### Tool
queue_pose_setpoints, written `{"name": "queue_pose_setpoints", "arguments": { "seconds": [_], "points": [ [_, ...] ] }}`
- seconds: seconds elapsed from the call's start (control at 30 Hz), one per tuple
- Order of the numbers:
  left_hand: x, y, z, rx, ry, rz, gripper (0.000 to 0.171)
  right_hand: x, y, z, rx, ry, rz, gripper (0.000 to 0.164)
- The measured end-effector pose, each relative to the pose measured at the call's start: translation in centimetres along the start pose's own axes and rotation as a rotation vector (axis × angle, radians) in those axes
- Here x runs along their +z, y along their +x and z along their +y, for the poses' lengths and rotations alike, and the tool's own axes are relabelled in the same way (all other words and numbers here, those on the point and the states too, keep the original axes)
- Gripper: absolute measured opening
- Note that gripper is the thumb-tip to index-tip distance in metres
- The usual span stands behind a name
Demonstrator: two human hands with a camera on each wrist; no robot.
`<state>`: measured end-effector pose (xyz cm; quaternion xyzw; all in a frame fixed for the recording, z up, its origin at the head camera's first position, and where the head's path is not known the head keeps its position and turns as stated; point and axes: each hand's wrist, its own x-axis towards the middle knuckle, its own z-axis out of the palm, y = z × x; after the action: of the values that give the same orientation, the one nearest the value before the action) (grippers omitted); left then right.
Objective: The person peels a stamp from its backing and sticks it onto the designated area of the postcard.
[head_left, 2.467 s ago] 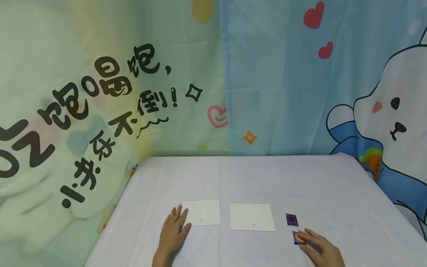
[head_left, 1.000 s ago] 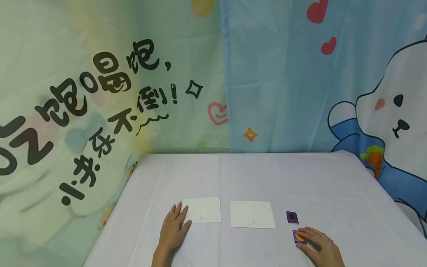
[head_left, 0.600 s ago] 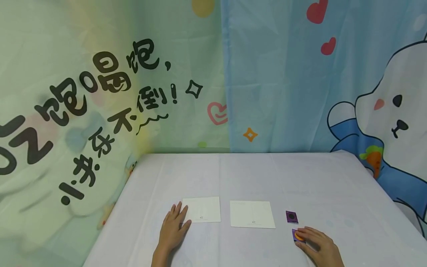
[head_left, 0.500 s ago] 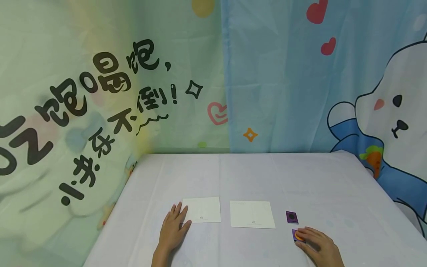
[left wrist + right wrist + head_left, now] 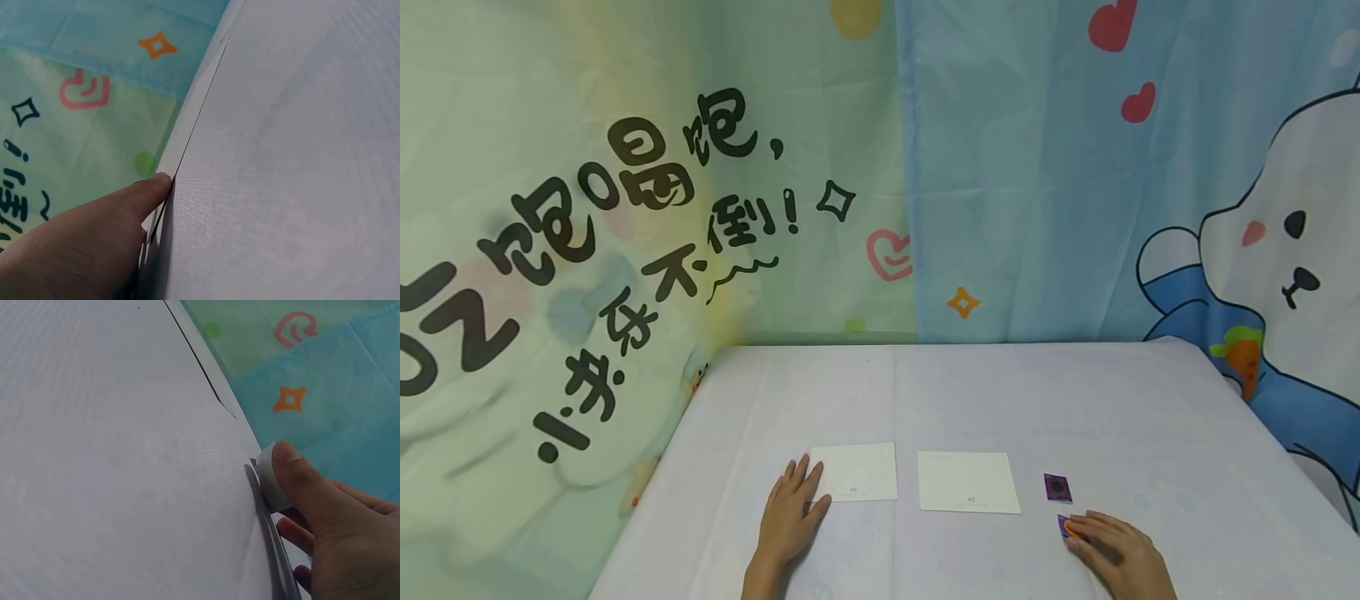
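Observation:
In the head view my left hand (image 5: 792, 508) rests at the left edge of a white rectangular card (image 5: 859, 472), fingers extended. The left wrist view shows its thumb (image 5: 153, 190) along the card's edge. My right hand (image 5: 1120, 550) pinches a small purple square card (image 5: 1063, 525) with an orange patch, partly hidden by the fingers. Seen from the right wrist, this card's white back (image 5: 269, 481) is bent up between thumb and fingers. Just beyond lies another small purple square card (image 5: 1057, 488) with a dark round mark.
A second white card (image 5: 968, 483) lies flat between the first and the purple cards. White cloth covers the table (image 5: 880, 392). Printed curtains (image 5: 1015, 208) hang behind it and along its left side.
The purple card in my right hand shows less of its face now, tilted and bent up at the fingers. My left hand, the white cards and the other purple card stay put.

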<state>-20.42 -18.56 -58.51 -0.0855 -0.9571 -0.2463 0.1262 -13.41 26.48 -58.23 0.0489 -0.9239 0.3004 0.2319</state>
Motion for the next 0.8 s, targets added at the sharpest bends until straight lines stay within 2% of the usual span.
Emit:
{"name": "queue_pose_setpoints", "arguments": {
  "seconds": [0.23, 0.43, 0.57, 0.67, 0.8],
  "points": [
    [-0.1, 0.1, 0.1, -0.030, -0.033, -0.028, 0.057, -0.4, 0.1, -0.7, 0.099, -0.030, -0.055, 0.021],
    [-0.2, 0.0, 0.3, -0.050, -0.091, -0.047, 0.058, -0.1, -0.1, -0.4, 0.049, -0.042, 0.047, 0.011],
    [-0.5, 0.0, 0.6, -0.072, -0.137, -0.066, 0.057, 0.0, -0.2, -0.2, 0.023, -0.065, 0.088, 0.011],
    [-0.9, 0.0, 1.0, -0.086, -0.179, -0.083, 0.056, 0.0, -0.2, -0.2, 0.017, -0.081, 0.107, 0.011],
    [-1.8, -0.1, 1.9, -0.071, -0.218, -0.089, 0.055, 0.0, 0.0, -0.4, 0.044, -0.071, 0.129, 0.009]
  ]
}}
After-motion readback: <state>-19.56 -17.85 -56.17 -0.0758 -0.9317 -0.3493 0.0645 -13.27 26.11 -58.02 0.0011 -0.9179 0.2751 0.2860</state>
